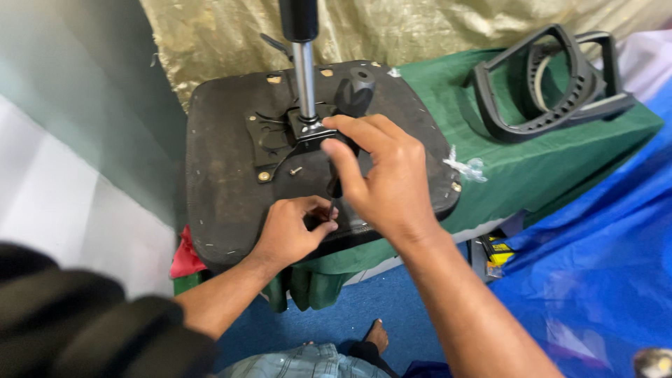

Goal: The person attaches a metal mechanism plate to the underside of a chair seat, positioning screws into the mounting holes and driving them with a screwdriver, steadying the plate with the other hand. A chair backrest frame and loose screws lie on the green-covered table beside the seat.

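An upturned black chair seat point(224, 168) lies on a green-covered table point(532, 168). A black metal mechanism plate point(273, 136) is fixed to its underside, and a chrome gas cylinder point(304, 70) rises from it. My right hand point(385, 175) grips a black-handled tool point(350, 105) that runs from the plate area down under my fingers. My left hand point(290, 231) pinches the thin dark lower end of the tool near the seat's front edge. A brass bolt point(264, 176) and a small screw point(295, 170) sit on the seat beside the plate.
Two black plastic chair armrests point(553, 84) lie on the table at the right. A scrap of clear plastic point(467, 168) is by the seat's right edge. A gold cloth point(420, 28) hangs behind. Blue sheeting point(602, 252) covers the floor at the right; my foot point(378, 336) shows below.
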